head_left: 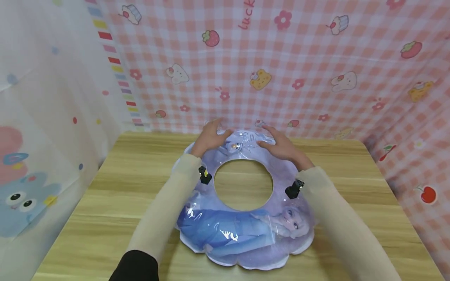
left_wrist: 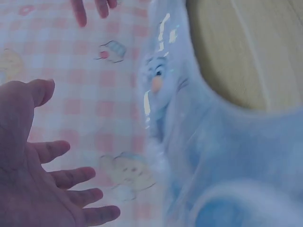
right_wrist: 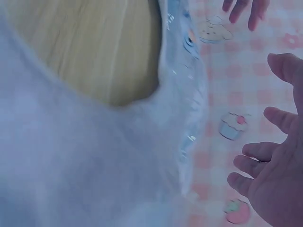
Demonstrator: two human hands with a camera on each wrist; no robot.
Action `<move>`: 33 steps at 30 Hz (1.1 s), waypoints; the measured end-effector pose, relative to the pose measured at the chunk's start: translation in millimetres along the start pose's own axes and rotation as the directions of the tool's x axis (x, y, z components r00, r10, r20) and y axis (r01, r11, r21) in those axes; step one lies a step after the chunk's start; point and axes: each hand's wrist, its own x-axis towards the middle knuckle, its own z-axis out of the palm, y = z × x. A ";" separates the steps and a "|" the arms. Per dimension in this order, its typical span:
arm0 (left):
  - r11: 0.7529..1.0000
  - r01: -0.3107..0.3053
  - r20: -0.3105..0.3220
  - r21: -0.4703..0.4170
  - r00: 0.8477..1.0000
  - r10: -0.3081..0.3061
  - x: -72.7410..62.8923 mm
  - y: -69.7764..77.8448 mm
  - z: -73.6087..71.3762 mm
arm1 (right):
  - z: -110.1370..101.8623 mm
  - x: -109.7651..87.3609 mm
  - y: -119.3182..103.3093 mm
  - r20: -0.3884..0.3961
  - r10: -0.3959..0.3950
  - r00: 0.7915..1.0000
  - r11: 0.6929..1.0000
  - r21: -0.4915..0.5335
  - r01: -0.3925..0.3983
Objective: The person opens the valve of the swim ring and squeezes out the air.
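Note:
An inflated swim ring [head_left: 197, 234] in glossy purple and blue lies flat on the wooden table, its scalloped edge nearest the body. A figure in a blue dress is printed on its near side, and a snowman face [left_wrist: 158, 78] on its far side. Over the far left part of the ring is my left hand [head_left: 212, 137], fingers spread and thumb pointing inward. My right hand [head_left: 279, 144] mirrors it at the far right, its fingers [right_wrist: 260, 151] extended. Both wrist views show bare palms with nothing held, beside the ring's far edge.
The wooden table [head_left: 116, 195] extends on both sides of the ring and shows through its round hole. A pink checked cloth [head_left: 232, 78] hangs right behind the table's back edge and along the right. A white printed curtain [head_left: 52, 101] hangs at the left.

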 end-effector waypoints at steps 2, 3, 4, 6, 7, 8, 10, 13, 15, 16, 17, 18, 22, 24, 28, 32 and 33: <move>1.000 -0.013 0.015 0.017 1.000 0.013 -4.0 0.0 -10.4 | -9.1 -6.1 1.8 -0.017 -0.024 1.000 0.999 -0.031 0.023; 1.000 -0.018 0.022 0.021 1.000 0.018 -6.9 -0.3 -15.7 | -13.5 -9.3 3.0 -0.024 -0.034 0.999 0.998 -0.044 0.033; 0.999 -0.025 0.027 0.025 0.999 0.024 -9.4 -0.7 -20.3 | -18.1 -12.7 4.7 -0.030 -0.044 0.999 0.997 -0.059 0.042; 0.999 -0.036 0.036 0.027 0.999 0.035 -13.8 -4.1 -28.3 | -26.6 -20.0 8.2 -0.035 -0.050 0.998 0.996 -0.076 0.047; 0.999 -0.044 0.040 0.032 0.998 0.042 -16.3 -6.2 -32.3 | -30.3 -23.7 9.9 -0.038 -0.060 0.997 0.995 -0.083 0.056; 0.998 -0.052 0.045 0.035 0.998 0.051 -19.1 -7.9 -36.4 | -33.3 -27.3 11.5 -0.037 -0.066 0.997 0.994 -0.088 0.062; 0.996 -0.074 0.056 0.041 0.996 0.072 -24.5 -12.6 -43.1 | -38.3 -34.3 14.5 -0.022 -0.071 0.997 0.993 -0.096 0.069; 0.994 -0.091 0.085 0.067 0.993 0.085 -34.0 -21.0 -49.9 | -40.6 -45.3 19.6 0.017 -0.073 0.997 0.991 -0.110 0.075; 0.992 -0.092 0.115 0.086 0.990 0.082 -42.4 -27.0 -52.3 | -38.2 -53.2 23.5 0.039 -0.070 0.997 0.989 -0.128 0.075; 0.991 -0.091 0.131 0.097 0.988 0.078 -47.1 -30.1 -53.0 | -36.0 -57.6 25.4 0.050 -0.065 0.997 0.988 -0.140 0.071; 0.991 -0.087 0.149 0.105 0.986 0.071 -52.8 -33.0 -53.6 | -33.1 -61.9 27.2 0.061 -0.061 0.996 0.986 -0.149 0.069; 0.989 -0.086 0.166 0.116 0.984 0.066 -58.6 -36.3 -53.7 | -29.8 -66.3 29.2 0.067 -0.065 0.996 0.984 -0.159 0.075; 0.983 -0.112 0.215 0.147 0.973 0.079 -80.5 -48.6 -48.8 | -19.7 -85.6 36.1 0.085 -0.071 0.994 0.977 -0.195 0.087; 0.978 -0.134 0.224 0.162 0.970 0.096 -90.4 -53.7 -45.1 | -15.8 -94.3 39.9 0.081 -0.079 0.994 0.970 -0.224 0.095; 0.971 -0.161 0.239 0.177 0.964 0.116 -108.7 -58.8 -39.2 | -7.2 -109.4 46.5 0.077 -0.091 0.993 0.953 -0.284 0.109; 0.969 -0.165 0.296 0.184 0.949 0.106 -124.2 -61.1 -33.8 | 4.5 -120.9 52.2 0.092 -0.098 0.991 0.938 -0.324 0.123; 0.969 -0.165 0.313 0.186 0.944 0.101 -126.6 -62.3 -31.7 | 7.4 -123.0 53.7 0.095 -0.097 0.991 0.935 -0.332 0.123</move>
